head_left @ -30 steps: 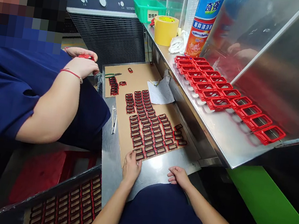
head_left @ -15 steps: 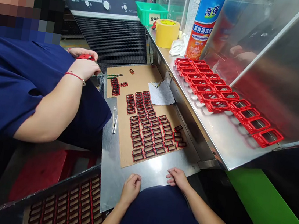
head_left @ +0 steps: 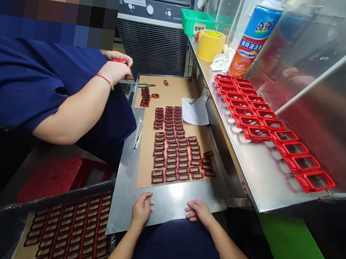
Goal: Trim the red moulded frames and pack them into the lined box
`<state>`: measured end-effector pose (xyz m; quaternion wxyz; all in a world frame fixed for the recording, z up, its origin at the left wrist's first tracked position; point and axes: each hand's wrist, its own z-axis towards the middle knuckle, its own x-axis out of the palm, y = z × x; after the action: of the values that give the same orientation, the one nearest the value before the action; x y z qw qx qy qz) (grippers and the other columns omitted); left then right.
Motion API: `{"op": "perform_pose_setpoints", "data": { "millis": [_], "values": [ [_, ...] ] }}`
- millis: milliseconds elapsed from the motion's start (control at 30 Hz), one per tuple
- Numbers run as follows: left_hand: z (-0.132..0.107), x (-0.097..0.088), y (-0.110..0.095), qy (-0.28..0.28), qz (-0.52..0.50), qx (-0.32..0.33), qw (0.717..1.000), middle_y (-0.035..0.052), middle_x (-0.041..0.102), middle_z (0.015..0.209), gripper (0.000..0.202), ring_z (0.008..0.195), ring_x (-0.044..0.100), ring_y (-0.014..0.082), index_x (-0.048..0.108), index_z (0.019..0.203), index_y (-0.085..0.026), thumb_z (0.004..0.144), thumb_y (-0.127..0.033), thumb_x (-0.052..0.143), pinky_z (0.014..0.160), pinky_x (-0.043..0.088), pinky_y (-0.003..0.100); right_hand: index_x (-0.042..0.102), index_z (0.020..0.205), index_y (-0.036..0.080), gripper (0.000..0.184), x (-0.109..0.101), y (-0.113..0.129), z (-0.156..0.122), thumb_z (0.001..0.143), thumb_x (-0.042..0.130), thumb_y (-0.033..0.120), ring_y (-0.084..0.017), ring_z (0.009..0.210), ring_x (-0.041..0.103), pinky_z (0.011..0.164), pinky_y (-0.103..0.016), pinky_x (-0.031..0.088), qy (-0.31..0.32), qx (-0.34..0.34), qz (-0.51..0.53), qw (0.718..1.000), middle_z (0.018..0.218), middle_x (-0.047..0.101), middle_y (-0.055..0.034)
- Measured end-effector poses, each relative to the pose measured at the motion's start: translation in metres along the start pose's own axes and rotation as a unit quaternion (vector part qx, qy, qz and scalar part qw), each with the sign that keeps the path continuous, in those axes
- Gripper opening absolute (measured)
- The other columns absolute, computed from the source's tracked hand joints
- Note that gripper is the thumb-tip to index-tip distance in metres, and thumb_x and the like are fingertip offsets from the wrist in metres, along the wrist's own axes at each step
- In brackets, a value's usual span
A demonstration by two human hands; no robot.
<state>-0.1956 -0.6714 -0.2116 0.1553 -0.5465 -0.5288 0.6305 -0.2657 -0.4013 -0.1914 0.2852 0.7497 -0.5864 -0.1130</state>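
Note:
My left hand rests at the near edge of the metal table, fingers loosely bent and a little apart, with nothing in it. To its right, my right hand lies at the same edge, its fingers apart and also without anything in them. Just beyond both hands, rows of small black-and-red rectangular frames lie on a sheet of brown cardboard. Neither hand touches the frames.
A co-worker's hands hold a red part at left. Pliers, tweezers and paper lie on the table. The right shelf carries red frames, a spray can and yellow tape. A lined box holds more frames.
My view has shifted, so the scene sits further right. My left hand's fingers have loosened from a closer curl and extended forward. My right hand stays at the table edge.

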Motion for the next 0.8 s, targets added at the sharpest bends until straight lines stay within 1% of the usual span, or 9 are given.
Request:
{"op": "perform_pose_setpoints", "data": {
  "millis": [133,200,300,400,467,533,600,667,800],
  "values": [
    [-0.002,0.004,0.000,-0.033,-0.028,-0.021,0.999,0.0022,0.070,0.068,0.033,0.052,0.065,0.0166,0.068,0.092,-0.018,0.076,-0.028,0.041,0.058,0.058,0.031,0.058,0.100,0.014,0.019,-0.003,0.001,-0.002,0.086,0.059,0.026,-0.013,0.065,0.070,0.055,-0.019,0.050,0.020,-0.002,-0.009,1.000,0.099,0.071,-0.0091],
    [-0.003,0.005,0.000,-0.040,-0.041,-0.027,0.998,0.0032,0.071,0.071,0.031,0.057,0.067,0.0176,0.068,0.088,-0.019,0.075,-0.029,0.041,0.057,0.057,0.030,0.059,0.103,0.013,0.023,-0.005,0.001,-0.004,0.081,0.057,0.019,-0.014,0.069,0.071,0.058,-0.020,0.051,0.032,-0.007,-0.006,0.999,0.100,0.071,-0.0092],
    [-0.003,0.004,-0.001,-0.029,-0.058,-0.033,0.997,0.0025,0.071,0.069,0.028,0.051,0.064,0.0158,0.067,0.084,-0.019,0.073,-0.029,0.043,0.056,0.057,0.030,0.060,0.099,0.012,0.027,-0.010,0.001,-0.008,0.072,0.055,0.015,-0.017,0.077,0.072,0.063,-0.022,0.054,0.051,-0.015,0.012,0.999,0.099,0.071,-0.0107],
    [0.000,0.001,-0.003,0.002,-0.076,-0.036,0.997,0.0021,0.070,0.067,0.026,0.047,0.061,0.0143,0.066,0.080,-0.019,0.072,-0.029,0.043,0.054,0.057,0.030,0.059,0.091,0.013,0.027,-0.014,0.001,-0.012,0.065,0.052,0.012,-0.021,0.089,0.073,0.069,-0.026,0.056,0.057,-0.025,0.043,0.997,0.102,0.071,-0.0112],
    [0.003,0.000,-0.005,0.030,-0.090,-0.037,0.995,0.0039,0.072,0.070,0.023,0.054,0.066,0.0157,0.063,0.075,-0.019,0.071,-0.031,0.043,0.052,0.056,0.028,0.057,0.087,0.014,0.025,-0.014,0.000,-0.013,0.063,0.051,0.011,-0.023,0.096,0.072,0.072,-0.027,0.057,0.045,-0.037,0.063,0.996,0.105,0.070,-0.0101],
    [0.006,0.000,-0.005,0.064,-0.103,-0.037,0.992,0.0048,0.072,0.072,0.021,0.059,0.068,0.0168,0.059,0.072,-0.019,0.070,-0.031,0.042,0.050,0.055,0.027,0.054,0.084,0.015,0.021,-0.011,-0.002,-0.013,0.063,0.050,0.011,-0.023,0.096,0.072,0.071,-0.027,0.057,0.019,-0.045,0.077,0.996,0.099,0.070,-0.0085],
    [0.008,-0.001,-0.006,0.096,-0.109,-0.036,0.989,0.0029,0.068,0.064,0.020,0.055,0.067,0.0160,0.057,0.072,-0.019,0.069,-0.031,0.042,0.046,0.052,0.025,0.052,0.083,0.015,0.019,-0.007,-0.003,-0.011,0.064,0.050,0.011,-0.022,0.089,0.073,0.066,-0.025,0.056,-0.015,-0.048,0.080,0.996,0.090,0.070,-0.0065],
    [0.008,-0.001,-0.005,0.122,-0.106,-0.031,0.986,-0.0005,0.062,0.056,0.020,0.047,0.062,0.0140,0.056,0.071,-0.020,0.070,-0.032,0.041,0.044,0.048,0.023,0.051,0.084,0.016,0.018,-0.001,-0.005,-0.008,0.066,0.052,0.012,-0.019,0.079,0.073,0.060,-0.022,0.054,-0.049,-0.049,0.077,0.995,0.086,0.069,-0.0052],
    [0.007,-0.004,-0.001,0.159,-0.079,0.005,0.984,-0.0027,0.059,0.056,0.020,0.046,0.059,0.0130,0.058,0.072,-0.020,0.071,-0.032,0.042,0.048,0.047,0.024,0.054,0.089,0.016,0.018,0.006,-0.006,-0.006,0.071,0.059,0.017,-0.016,0.071,0.071,0.054,-0.019,0.051,-0.089,-0.059,0.070,0.992,0.098,0.070,-0.0065]
  ]
}}
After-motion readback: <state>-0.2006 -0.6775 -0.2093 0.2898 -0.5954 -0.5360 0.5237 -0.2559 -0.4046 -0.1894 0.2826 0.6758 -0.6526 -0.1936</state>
